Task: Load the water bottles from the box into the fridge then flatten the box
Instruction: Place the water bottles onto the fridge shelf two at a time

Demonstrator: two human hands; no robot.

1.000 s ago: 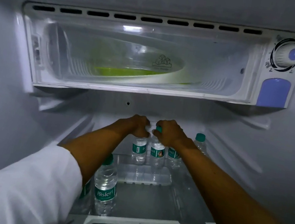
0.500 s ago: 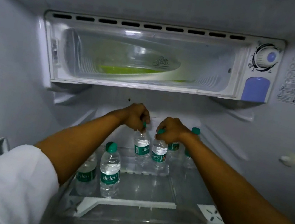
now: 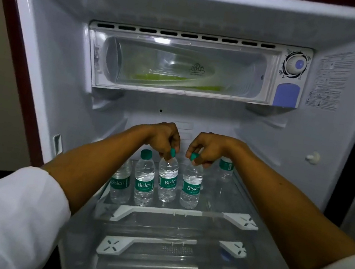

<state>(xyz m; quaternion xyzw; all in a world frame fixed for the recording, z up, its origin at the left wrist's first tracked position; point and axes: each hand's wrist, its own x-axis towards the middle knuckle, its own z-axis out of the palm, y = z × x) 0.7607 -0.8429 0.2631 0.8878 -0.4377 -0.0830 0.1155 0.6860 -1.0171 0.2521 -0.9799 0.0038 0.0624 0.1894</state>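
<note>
Open fridge, dim interior point(image 3: 45, 44). Both arms reach in over the upper clear glass shelf point(image 3: 219, 203).

Left hand point(image 3: 161, 138): fingers curled downward, fingertips pinching the green cap of a clear plastic water bottle with a green Bisleri label point(image 3: 166, 180). Bottle upright, base seemingly on the shelf, though the glass makes contact hard to judge.

Right hand point(image 3: 207, 148): same posture, thumb and fingers pinching the green cap of a second clear labelled bottle point(image 3: 190, 187), upright directly under it, just beside the first.

To the outside of the left hand: a third upright bottle with green cap point(image 3: 144, 180), free-standing; further out, a fourth bottle point(image 3: 119, 183) partly hidden behind the left forearm.

Beyond the right hand, deeper in: a fifth bottle point(image 3: 225, 171), mostly hidden by the wrist.

Above both hands: translucent freezer compartment door point(image 3: 183, 69), with a white thermostat dial point(image 3: 295, 64) toward the right-hand side. Below the hands: a lower glass shelf with white trim point(image 3: 145, 242). White sleeves point(image 3: 3, 217) on both arms.
</note>
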